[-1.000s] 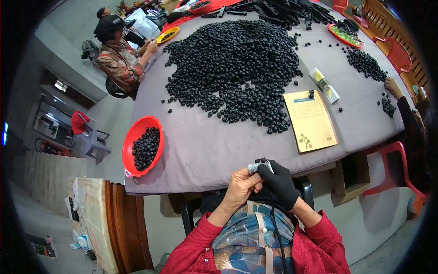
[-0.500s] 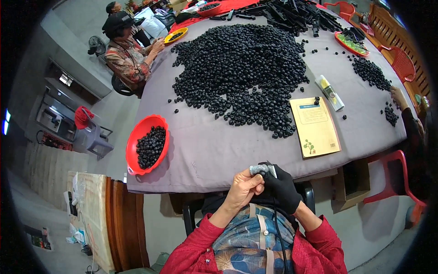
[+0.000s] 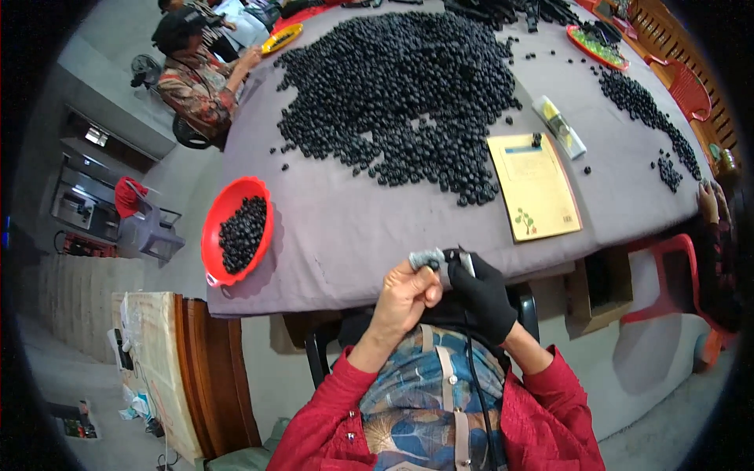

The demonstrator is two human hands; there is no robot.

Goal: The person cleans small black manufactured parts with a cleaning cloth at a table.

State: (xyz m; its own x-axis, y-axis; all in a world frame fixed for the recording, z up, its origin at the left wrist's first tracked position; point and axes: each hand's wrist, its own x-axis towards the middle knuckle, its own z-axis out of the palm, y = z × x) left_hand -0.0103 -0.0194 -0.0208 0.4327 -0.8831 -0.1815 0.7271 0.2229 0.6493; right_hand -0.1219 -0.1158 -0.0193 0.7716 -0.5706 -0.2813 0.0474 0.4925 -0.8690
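Note:
Close together at the table's near edge, my two hands meet over my lap. My left hand [image 3: 405, 293] is bare, with grey tape around a fingertip, and pinches a small round black piece [image 3: 433, 266]. A black glove covers my right hand [image 3: 484, 300], whose fingers are closed around a small pale, flat object [image 3: 468, 264] beside that piece; its kind is unclear. Beyond them a large heap of small round black pieces [image 3: 400, 86] covers the tablecloth. More such pieces fill part of a red bowl [image 3: 265, 206] on the left.
A yellow booklet [image 3: 536, 188] and a clear-and-yellow package [image 3: 559, 127] lie right of the heap. At the far right, another person's hand [image 3: 708, 202] rests near a smaller cluster [image 3: 669, 173]. A co-worker [image 3: 196, 86] sits far left by a yellow plate [image 3: 283, 38].
The whole view has shifted, so the table sits higher and further left. My hands stay together. At the right, the other person's hand has moved nearer the table edge, and pieces trail toward it.

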